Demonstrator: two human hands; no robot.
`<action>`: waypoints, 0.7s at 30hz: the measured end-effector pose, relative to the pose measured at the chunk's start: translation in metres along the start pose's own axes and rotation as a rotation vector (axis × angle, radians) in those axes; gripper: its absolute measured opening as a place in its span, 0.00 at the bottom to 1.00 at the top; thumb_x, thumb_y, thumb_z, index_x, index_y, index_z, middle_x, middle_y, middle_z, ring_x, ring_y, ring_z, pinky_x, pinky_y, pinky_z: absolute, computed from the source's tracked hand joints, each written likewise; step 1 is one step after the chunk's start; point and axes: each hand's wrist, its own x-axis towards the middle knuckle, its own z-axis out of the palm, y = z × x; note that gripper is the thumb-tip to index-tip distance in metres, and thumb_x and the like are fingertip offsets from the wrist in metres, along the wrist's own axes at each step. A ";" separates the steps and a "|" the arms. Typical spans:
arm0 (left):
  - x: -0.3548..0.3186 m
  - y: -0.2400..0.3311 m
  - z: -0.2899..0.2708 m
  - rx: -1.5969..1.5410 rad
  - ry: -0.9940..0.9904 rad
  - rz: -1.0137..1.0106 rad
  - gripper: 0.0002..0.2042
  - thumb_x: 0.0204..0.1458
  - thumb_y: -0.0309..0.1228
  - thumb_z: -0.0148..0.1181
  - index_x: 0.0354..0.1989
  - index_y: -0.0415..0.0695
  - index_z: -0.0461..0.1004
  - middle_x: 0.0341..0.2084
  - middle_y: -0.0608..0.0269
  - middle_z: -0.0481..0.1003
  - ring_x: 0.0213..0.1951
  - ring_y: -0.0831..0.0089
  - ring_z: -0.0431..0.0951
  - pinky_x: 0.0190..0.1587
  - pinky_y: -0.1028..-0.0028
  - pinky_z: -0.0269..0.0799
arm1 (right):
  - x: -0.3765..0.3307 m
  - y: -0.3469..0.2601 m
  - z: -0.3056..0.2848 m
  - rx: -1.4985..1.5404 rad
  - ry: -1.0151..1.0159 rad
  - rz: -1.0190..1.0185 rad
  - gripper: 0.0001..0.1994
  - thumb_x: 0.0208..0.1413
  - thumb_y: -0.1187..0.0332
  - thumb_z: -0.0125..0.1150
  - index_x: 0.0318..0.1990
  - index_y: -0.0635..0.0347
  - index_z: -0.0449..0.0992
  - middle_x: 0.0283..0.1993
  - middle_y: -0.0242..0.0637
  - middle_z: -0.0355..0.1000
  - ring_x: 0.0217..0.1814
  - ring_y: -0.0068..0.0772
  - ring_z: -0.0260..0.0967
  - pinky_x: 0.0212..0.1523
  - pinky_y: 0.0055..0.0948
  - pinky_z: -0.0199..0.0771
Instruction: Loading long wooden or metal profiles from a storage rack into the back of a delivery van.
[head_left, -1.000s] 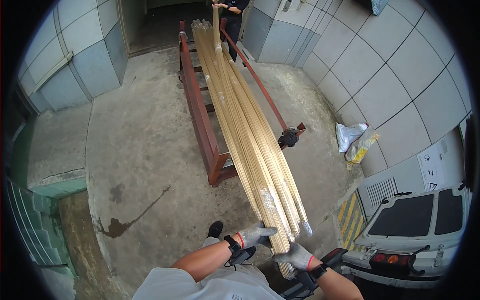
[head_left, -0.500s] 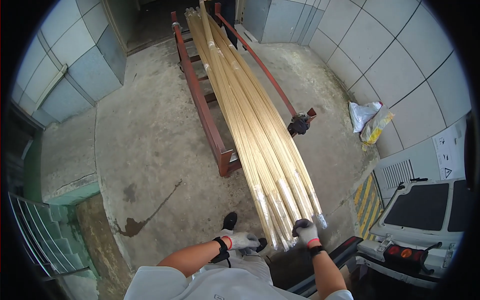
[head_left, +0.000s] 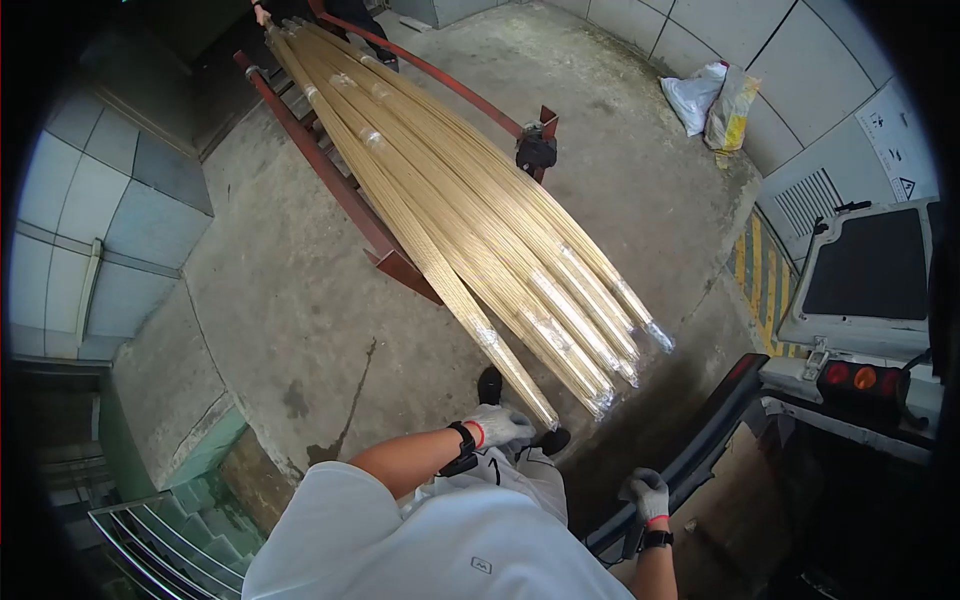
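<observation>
Long, thin golden rods [head_left: 430,190] lie in several bundles, wrapped in clear plastic at their near ends. One bundle [head_left: 490,345] is splayed to the left of the others, its tip close to my left hand. My left hand [head_left: 505,425], in a pale glove, hangs by my thigh, fingers loosely extended, nothing visible in it. Apart from the rods, my right hand [head_left: 647,492], gloved with dark fingertips, is over the edge of the vehicle's rear bumper [head_left: 690,440]. Its fingers are loosely bent and hold nothing I can see.
A red-brown metal rack [head_left: 340,190] carries the rods, with a black bundled item [head_left: 536,150] on its right post. A co-worker's hand [head_left: 262,14] is at the far rod ends. The vehicle's open door [head_left: 868,270] stands right. Two sacks [head_left: 693,98] lean by the wall; steps and railing [head_left: 165,545] are lower left.
My right hand has let go of the rod ends and moved down and right to the bumper. One bundle has separated leftward. My view has turned right.
</observation>
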 end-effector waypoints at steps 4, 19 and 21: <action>-0.008 0.010 0.025 -0.158 0.073 -0.164 0.23 0.59 0.43 0.57 0.54 0.36 0.74 0.39 0.57 0.81 0.37 0.69 0.82 0.39 0.68 0.80 | -0.011 0.079 -0.025 0.114 -0.116 0.099 0.10 0.56 0.77 0.58 0.45 0.63 0.74 0.34 0.43 0.76 0.31 0.43 0.77 0.33 0.42 0.82; 0.059 0.093 0.190 0.314 0.032 -0.117 0.27 0.55 0.45 0.60 0.56 0.37 0.73 0.40 0.54 0.80 0.37 0.69 0.82 0.37 0.69 0.80 | -0.038 0.259 -0.200 0.498 0.275 0.105 0.12 0.59 0.74 0.55 0.50 0.58 0.75 0.40 0.45 0.77 0.41 0.48 0.78 0.39 0.52 0.84; 0.069 0.110 0.217 0.303 -0.038 -0.126 0.26 0.56 0.44 0.60 0.56 0.37 0.73 0.40 0.56 0.80 0.38 0.69 0.81 0.38 0.70 0.80 | -0.049 0.251 -0.202 0.666 0.303 0.169 0.12 0.59 0.74 0.55 0.50 0.59 0.75 0.39 0.46 0.77 0.39 0.50 0.78 0.40 0.54 0.83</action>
